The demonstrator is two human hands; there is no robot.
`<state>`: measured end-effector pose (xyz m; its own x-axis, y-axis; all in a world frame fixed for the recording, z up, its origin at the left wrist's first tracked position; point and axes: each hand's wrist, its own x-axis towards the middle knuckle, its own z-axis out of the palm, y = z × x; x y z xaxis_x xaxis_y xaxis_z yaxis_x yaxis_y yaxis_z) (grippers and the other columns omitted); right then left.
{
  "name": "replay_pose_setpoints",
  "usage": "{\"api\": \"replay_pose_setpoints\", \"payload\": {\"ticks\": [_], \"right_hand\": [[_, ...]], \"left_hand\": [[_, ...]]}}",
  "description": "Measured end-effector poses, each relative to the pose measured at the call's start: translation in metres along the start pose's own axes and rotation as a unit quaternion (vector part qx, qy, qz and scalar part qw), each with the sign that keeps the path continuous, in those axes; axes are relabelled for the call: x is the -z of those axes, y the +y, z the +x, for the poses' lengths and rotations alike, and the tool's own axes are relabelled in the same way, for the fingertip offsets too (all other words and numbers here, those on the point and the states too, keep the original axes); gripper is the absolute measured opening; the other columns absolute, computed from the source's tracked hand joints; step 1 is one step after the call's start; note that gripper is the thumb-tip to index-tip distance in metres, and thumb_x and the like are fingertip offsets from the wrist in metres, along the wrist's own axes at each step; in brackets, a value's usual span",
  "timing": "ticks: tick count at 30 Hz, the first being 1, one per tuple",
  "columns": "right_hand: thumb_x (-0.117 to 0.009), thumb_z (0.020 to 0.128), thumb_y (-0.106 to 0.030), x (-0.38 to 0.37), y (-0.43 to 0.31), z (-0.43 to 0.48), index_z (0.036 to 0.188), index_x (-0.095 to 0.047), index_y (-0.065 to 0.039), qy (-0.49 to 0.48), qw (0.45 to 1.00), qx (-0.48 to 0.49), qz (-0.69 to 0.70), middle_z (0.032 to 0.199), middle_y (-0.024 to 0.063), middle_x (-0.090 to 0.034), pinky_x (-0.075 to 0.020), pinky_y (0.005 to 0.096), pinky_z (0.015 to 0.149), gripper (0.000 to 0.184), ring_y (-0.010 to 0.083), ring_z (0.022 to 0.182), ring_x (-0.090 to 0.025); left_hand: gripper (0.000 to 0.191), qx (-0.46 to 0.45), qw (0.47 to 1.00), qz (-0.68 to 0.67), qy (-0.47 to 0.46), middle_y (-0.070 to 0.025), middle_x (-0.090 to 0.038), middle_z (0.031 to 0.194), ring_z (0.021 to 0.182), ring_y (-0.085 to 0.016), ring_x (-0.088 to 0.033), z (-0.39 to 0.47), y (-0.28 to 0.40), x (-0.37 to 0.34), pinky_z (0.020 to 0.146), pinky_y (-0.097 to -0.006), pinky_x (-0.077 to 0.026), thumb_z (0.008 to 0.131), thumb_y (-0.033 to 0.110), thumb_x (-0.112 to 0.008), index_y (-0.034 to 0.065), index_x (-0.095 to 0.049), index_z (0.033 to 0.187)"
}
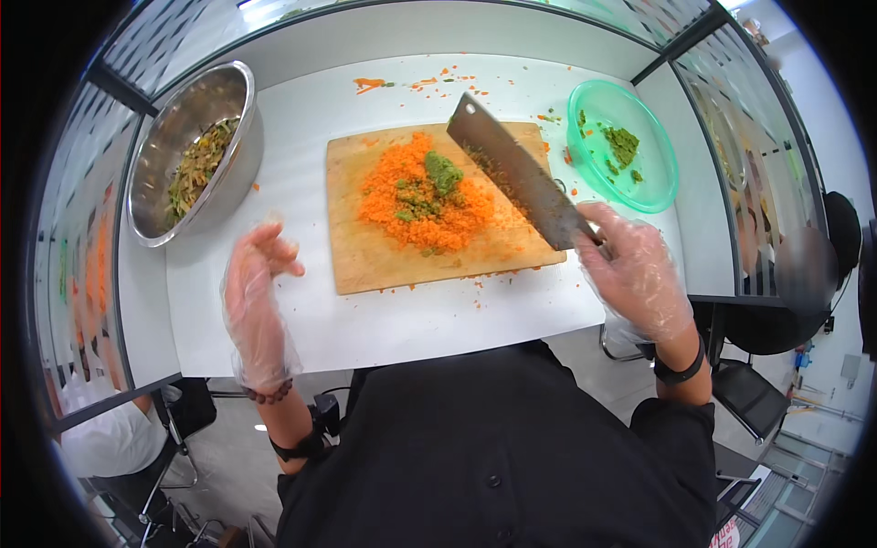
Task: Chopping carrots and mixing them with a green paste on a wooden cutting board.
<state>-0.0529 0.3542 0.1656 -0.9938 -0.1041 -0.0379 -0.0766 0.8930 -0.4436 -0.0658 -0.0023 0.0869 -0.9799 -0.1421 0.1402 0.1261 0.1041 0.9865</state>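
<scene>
My right hand (634,270), in a clear plastic glove, grips the handle of a cleaver (514,175). Its broad blade slants up to the left over the right part of a wooden cutting board (370,270), with bits of chopped food stuck to it. A heap of finely chopped orange vegetable, probably carrot (438,229), lies on the board. On top of that heap sits a lump of chopped green vegetable (443,172), with looser green bits beside it. My left hand (260,294), also gloved, is raised left of the board with fingers apart, holding nothing.
A metal bowl (250,157) with cut greenish scraps stands at the back left. At the right is a green plastic basin (582,164) holding chopped greens (621,146). Orange scraps dot the white table (294,116). Low partitions (438,31) enclose it; another person (116,438) sits at lower left.
</scene>
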Motion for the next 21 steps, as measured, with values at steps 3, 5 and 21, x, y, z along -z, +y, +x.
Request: {"api": "replay_pose_setpoints", "payload": {"ticks": [3,5,21], "right_hand": [[-0.058,0.087,-0.007,-0.012,-0.006,-0.008,0.122,-0.058,-0.003,0.042,0.995,-0.027,0.087,0.076,0.024,-0.063,-0.0492,0.0468,0.067,0.035,0.0408,0.074,-0.064],[-0.056,0.089,-0.006,-0.026,-0.01,-0.005,0.13,-0.054,-0.002,0.067,0.994,0.018,0.086,0.079,0.0266,-0.063,-0.0488,0.0474,0.069,0.041,0.0422,0.077,-0.063],[-0.056,0.094,-0.013,-0.057,0.029,-0.023,0.142,-0.046,-0.004,-0.029,0.894,-0.277,0.351,0.062,0.0013,-0.053,-0.04,0.0241,0.042,0.05,0.0096,0.044,-0.05]], "left_hand": [[0.041,-0.008,0.998,-0.014,0.052,-0.0081,-0.06,0.091,0.079,-0.015,-0.056,-0.021,-0.026,0.021,0.077,-0.0296,-0.046,0.103,0.031,-0.043,-0.0051,-0.056,0.118],[0.042,-0.041,0.993,-0.044,0.098,-0.0085,-0.058,0.088,0.076,-0.016,-0.054,-0.031,-0.042,0.028,0.075,-0.0295,-0.045,0.102,0.031,-0.045,-0.0058,-0.056,0.118],[0.04,0.004,0.974,0.071,0.215,-0.0039,-0.049,0.076,0.065,-0.012,-0.044,-0.074,-0.088,0.016,0.063,-0.0255,-0.039,0.098,0.034,-0.044,-0.0033,-0.058,0.106]]}}
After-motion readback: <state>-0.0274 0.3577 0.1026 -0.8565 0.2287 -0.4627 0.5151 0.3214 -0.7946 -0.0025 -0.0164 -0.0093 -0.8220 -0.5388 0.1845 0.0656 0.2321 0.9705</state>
